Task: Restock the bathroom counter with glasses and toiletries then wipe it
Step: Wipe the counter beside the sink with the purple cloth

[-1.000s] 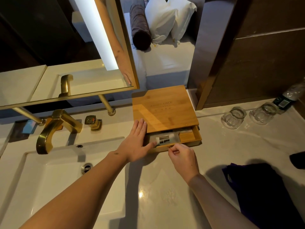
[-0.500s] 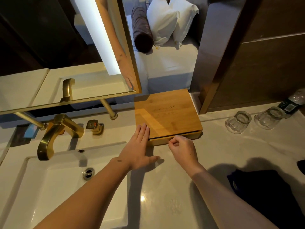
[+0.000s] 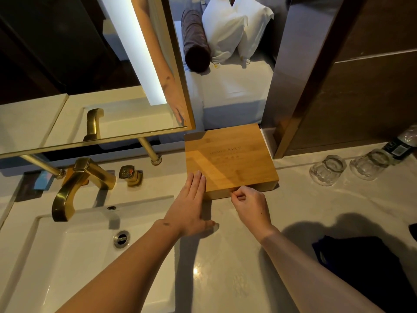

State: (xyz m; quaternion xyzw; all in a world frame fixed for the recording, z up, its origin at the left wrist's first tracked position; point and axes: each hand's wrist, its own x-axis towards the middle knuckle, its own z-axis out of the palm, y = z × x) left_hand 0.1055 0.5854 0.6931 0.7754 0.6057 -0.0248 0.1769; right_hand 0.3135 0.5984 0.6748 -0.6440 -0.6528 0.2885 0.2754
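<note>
A flat wooden toiletry box [image 3: 230, 159] lies on the pale counter [image 3: 300, 206] against the back wall, with its drawer pushed in flush. My left hand [image 3: 189, 206] lies flat, fingertips resting on the box's front left corner. My right hand [image 3: 250, 204] is curled at the box's front edge, thumb and forefinger pinching the drawer front. Two clear glasses [image 3: 327, 170] [image 3: 370, 164] stand upside down to the right of the box.
A white sink [image 3: 67, 267] with a gold faucet [image 3: 76, 184] and knob [image 3: 130, 175] fills the left. A dark cloth [image 3: 370, 267] lies at the front right. A plastic bottle [image 3: 401, 145] lies behind the glasses. A gold-framed mirror [image 3: 90, 123] hangs above.
The box's drawer, open a second ago with toiletries showing, has slid shut under my right hand. My left hand stayed flat at the box's left corner.
</note>
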